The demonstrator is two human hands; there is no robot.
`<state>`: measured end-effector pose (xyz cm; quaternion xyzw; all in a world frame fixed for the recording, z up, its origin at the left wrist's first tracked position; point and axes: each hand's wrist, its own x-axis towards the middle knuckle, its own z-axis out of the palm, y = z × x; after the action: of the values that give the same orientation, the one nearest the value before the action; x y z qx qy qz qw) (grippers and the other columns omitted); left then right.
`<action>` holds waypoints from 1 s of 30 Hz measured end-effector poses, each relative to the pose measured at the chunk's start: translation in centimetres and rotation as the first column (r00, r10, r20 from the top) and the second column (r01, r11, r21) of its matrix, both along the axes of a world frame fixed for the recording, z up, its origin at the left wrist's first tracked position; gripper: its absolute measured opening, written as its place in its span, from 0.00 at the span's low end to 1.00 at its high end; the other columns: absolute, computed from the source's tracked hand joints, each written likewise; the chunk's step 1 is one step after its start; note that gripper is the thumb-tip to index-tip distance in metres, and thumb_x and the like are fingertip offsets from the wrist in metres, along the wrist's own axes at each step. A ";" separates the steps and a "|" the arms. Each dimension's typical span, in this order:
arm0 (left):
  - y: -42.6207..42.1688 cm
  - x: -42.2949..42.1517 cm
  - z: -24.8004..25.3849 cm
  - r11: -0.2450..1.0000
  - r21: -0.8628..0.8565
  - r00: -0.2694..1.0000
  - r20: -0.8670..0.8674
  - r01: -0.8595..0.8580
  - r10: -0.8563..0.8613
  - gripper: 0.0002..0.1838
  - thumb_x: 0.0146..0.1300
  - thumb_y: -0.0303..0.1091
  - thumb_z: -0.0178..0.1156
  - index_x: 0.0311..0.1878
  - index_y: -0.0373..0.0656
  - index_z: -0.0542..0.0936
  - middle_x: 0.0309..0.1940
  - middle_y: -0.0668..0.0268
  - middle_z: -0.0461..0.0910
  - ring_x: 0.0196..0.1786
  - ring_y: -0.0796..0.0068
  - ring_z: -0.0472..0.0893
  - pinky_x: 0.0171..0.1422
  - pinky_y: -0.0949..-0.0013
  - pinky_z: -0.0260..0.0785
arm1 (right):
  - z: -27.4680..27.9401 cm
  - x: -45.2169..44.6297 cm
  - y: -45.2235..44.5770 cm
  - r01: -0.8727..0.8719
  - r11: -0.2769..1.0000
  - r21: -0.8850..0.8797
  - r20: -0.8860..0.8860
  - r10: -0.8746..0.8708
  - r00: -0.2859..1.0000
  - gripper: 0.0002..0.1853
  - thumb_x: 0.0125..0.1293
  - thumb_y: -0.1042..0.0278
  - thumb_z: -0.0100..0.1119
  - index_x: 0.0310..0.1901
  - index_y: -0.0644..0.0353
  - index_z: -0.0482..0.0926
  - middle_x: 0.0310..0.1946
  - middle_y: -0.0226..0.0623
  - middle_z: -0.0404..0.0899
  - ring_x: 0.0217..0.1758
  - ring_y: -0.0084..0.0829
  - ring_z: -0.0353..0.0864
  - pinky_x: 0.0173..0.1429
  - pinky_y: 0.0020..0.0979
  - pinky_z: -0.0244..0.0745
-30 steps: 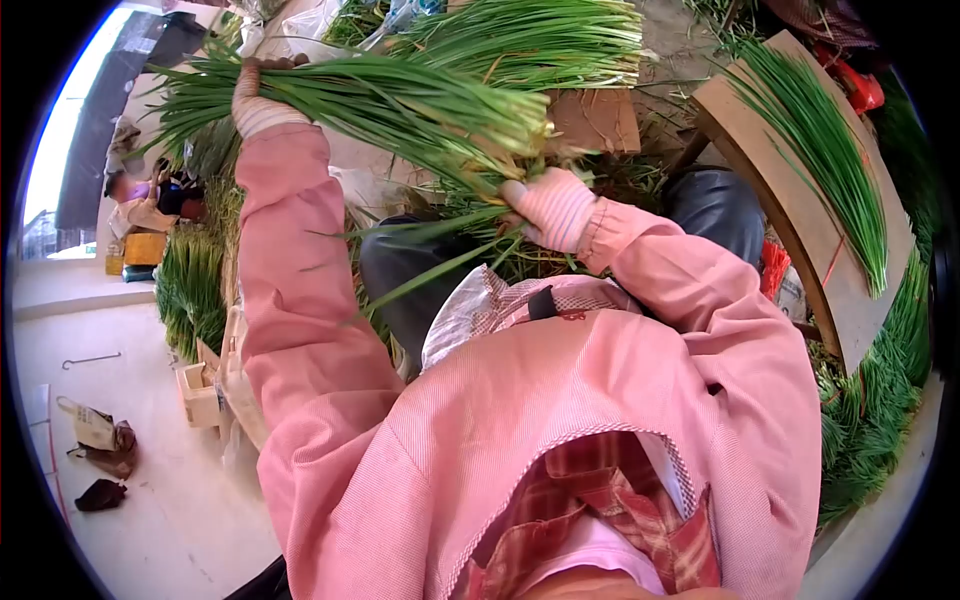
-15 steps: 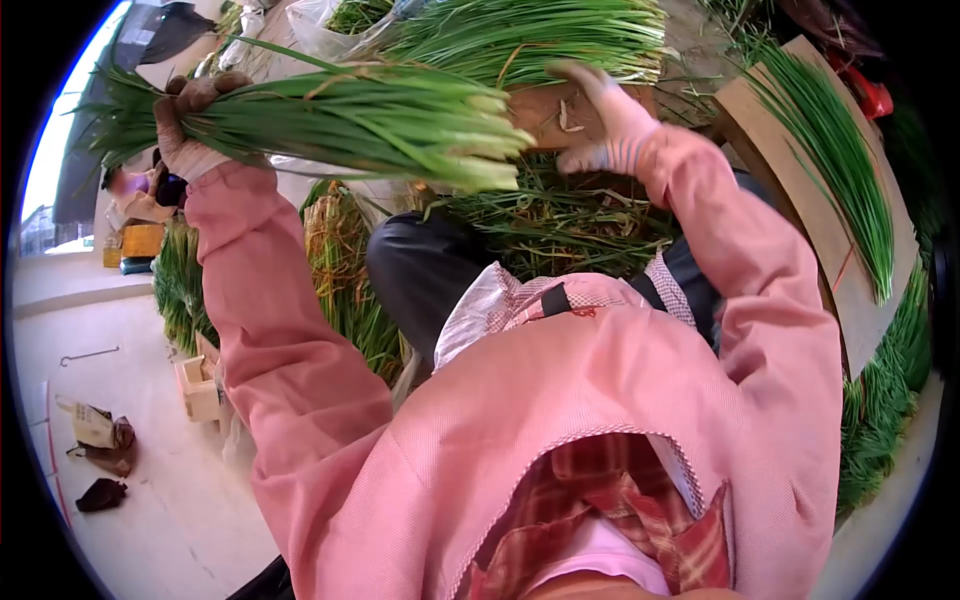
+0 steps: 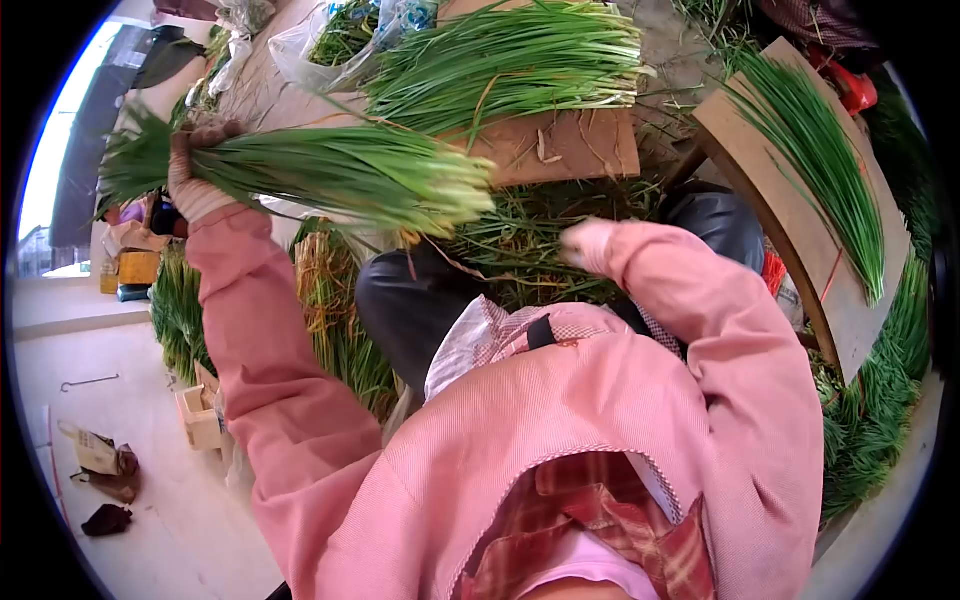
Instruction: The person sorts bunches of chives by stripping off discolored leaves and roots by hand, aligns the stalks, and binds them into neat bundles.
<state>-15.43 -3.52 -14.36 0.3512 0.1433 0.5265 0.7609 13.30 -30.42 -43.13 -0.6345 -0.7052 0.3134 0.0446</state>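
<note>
- One bundle of long green stalks (image 3: 335, 170) hangs in the air in front of the person's left side, lying nearly level, its leafy ends to the left and its pale ends to the right.
- The left hand (image 3: 203, 165) is closed around this bundle near the leafy ends, fingers wrapped over it.
- The right hand (image 3: 588, 246) is apart from the bundle, above loose leaves (image 3: 525, 240) strewn between the left knee (image 3: 395, 290) and the right knee (image 3: 712, 218); it is blurred, so I cannot tell whether its fingers are open or closed, and nothing can be made out in it.
- Beyond the loose leaves, a brown board (image 3: 595, 145) bears a wide pile of green stalks (image 3: 510, 62), with a clear plastic bag (image 3: 298, 52) of greens just left of the pile.
- To the right, a curved board (image 3: 865, 325) carries a thin spread of stalks (image 3: 825, 165); red plastic (image 3: 857, 92) shows near its far end, and heaped greens (image 3: 865, 435) lie along its outer side.
- Left of the left knee are yellowing stalks (image 3: 335, 305), then upright greens (image 3: 180, 315) and a small wooden box (image 3: 200, 417).
- Farther left, a metal hook (image 3: 90, 382), a brown bag (image 3: 122, 480) and a dark cloth (image 3: 107, 519) lie on the pale floor (image 3: 190, 520).
- Another person (image 3: 130, 232) is in the background, near a yellow box (image 3: 139, 268).
</note>
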 end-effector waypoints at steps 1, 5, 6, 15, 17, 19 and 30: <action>1.2 -0.5 0.3 0.999 -0.009 0.999 -0.017 -0.031 0.031 0.07 0.52 0.35 0.56 0.26 0.42 0.73 0.22 0.67 0.73 0.32 0.67 0.73 0.47 0.54 0.64 | -1.1 0.7 -1.5 -0.088 0.941 -0.328 0.135 0.139 0.981 0.19 0.48 0.51 0.55 0.36 0.57 0.77 0.32 0.44 0.76 0.36 0.39 0.75 0.41 0.36 0.69; 3.7 3.2 1.3 0.998 0.054 0.964 -0.267 0.028 -0.012 0.09 0.52 0.37 0.56 0.27 0.41 0.74 0.28 0.59 0.76 0.40 0.56 0.73 0.50 0.48 0.62 | 4.5 1.7 -3.3 -0.023 0.972 -0.233 0.120 0.052 0.991 0.26 0.50 0.50 0.55 0.47 0.61 0.69 0.37 0.49 0.74 0.44 0.45 0.72 0.47 0.38 0.67; 5.4 4.9 0.6 0.999 0.001 0.963 -0.268 0.037 -0.036 0.11 0.55 0.39 0.52 0.28 0.40 0.74 0.29 0.58 0.76 0.38 0.58 0.74 0.49 0.51 0.65 | 3.9 1.9 -3.2 -0.045 0.996 -0.080 0.037 0.048 0.998 0.26 0.52 0.51 0.54 0.47 0.62 0.69 0.36 0.50 0.74 0.42 0.46 0.72 0.46 0.38 0.67; 3.5 26.3 -14.3 0.905 -0.381 0.980 -0.124 -0.192 0.156 0.13 0.58 0.41 0.47 0.40 0.46 0.74 0.39 0.63 0.76 0.45 0.60 0.73 0.55 0.49 0.60 | 1.5 1.6 -2.0 -0.044 0.974 -0.221 -0.284 -0.021 0.959 0.23 0.53 0.55 0.53 0.46 0.63 0.69 0.35 0.51 0.74 0.40 0.48 0.73 0.44 0.39 0.67; 5.0 27.2 -23.4 0.844 -0.534 0.998 -0.015 -0.053 0.053 0.17 0.60 0.43 0.44 0.48 0.46 0.71 0.47 0.62 0.73 0.52 0.59 0.70 0.59 0.49 0.56 | 2.1 2.3 -1.9 -0.057 0.969 -0.240 -0.273 -0.011 0.962 0.20 0.54 0.58 0.54 0.45 0.62 0.70 0.33 0.50 0.74 0.39 0.47 0.73 0.42 0.38 0.68; 4.1 26.5 -26.3 0.764 -0.639 0.996 -0.064 -0.091 0.064 0.20 0.62 0.45 0.42 0.53 0.45 0.68 0.52 0.60 0.69 0.55 0.57 0.67 0.61 0.48 0.54 | 2.3 3.1 -1.9 -0.004 0.994 -0.109 -0.351 -0.035 0.936 0.18 0.54 0.61 0.54 0.43 0.62 0.70 0.34 0.49 0.75 0.39 0.47 0.73 0.41 0.37 0.68; 3.0 25.9 -26.4 0.617 -0.770 0.986 -0.116 -0.163 0.117 0.21 0.57 0.49 0.50 0.48 0.44 0.72 0.47 0.61 0.73 0.47 0.59 0.72 0.55 0.54 0.61 | 13.4 7.8 8.8 0.054 0.687 0.725 0.215 -0.300 0.929 0.48 0.30 0.49 0.68 0.57 0.53 0.58 0.55 0.43 0.59 0.60 0.45 0.55 0.61 0.48 0.49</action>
<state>10.44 -0.53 -40.79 -0.0089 0.4035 0.4612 0.7902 21.13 -21.66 -29.71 -0.6759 -0.7029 -0.0933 0.2013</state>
